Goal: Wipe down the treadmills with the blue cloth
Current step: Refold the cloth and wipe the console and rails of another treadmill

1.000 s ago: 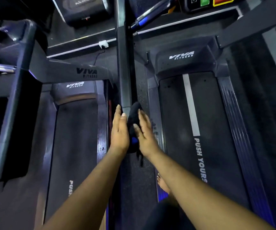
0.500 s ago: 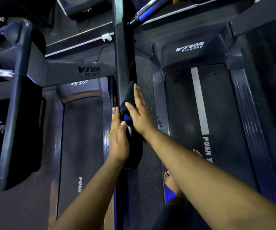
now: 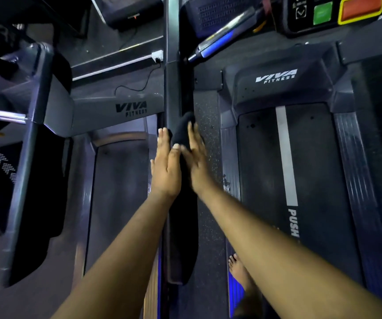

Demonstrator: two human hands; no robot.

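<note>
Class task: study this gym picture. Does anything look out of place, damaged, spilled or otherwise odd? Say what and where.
Nothing looks damaged or spilled. One oddity: a bare foot stands on the side rail of the right treadmill. Both hands, left hand and right hand, press the dark cloth flat around the upright post, as wiping would need.

Bare forearms, no sleeves, watch or rings on left hand (image 3: 166,171) or right hand (image 3: 197,164). Short, unpainted fingernails. Bare foot (image 3: 239,272) at five o'clock, no shoe.
</note>
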